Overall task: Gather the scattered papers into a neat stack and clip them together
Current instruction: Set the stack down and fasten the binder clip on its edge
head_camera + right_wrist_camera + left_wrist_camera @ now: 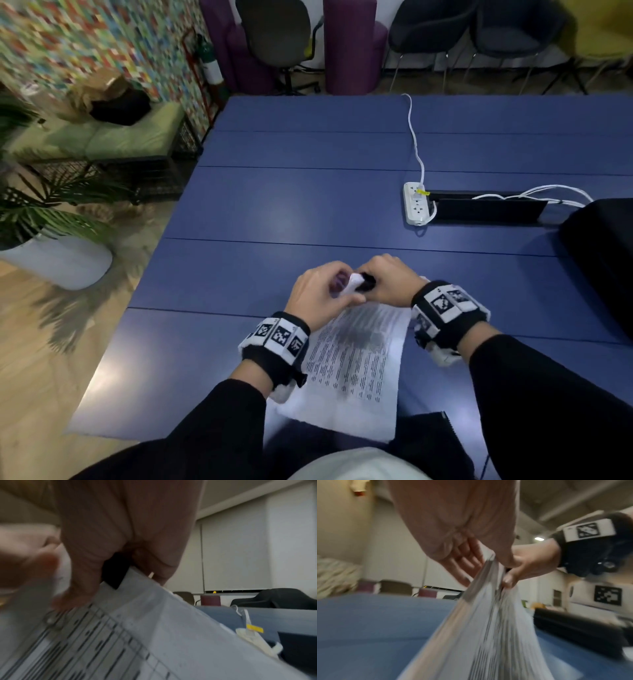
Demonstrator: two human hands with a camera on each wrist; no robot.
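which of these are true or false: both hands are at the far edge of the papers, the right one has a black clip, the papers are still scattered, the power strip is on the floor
1. Both hands meet at the papers' far edge: true, left hand and right hand.
2. The right hand holds a black clip: true.
3. The papers lie scattered: false, they form one stack.
4. The power strip is on the floor: false, it lies on the blue table.

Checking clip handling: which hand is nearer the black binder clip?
Right. The right hand grips the black binder clip at the paper stack's far corner; the left hand holds the papers just beside it.
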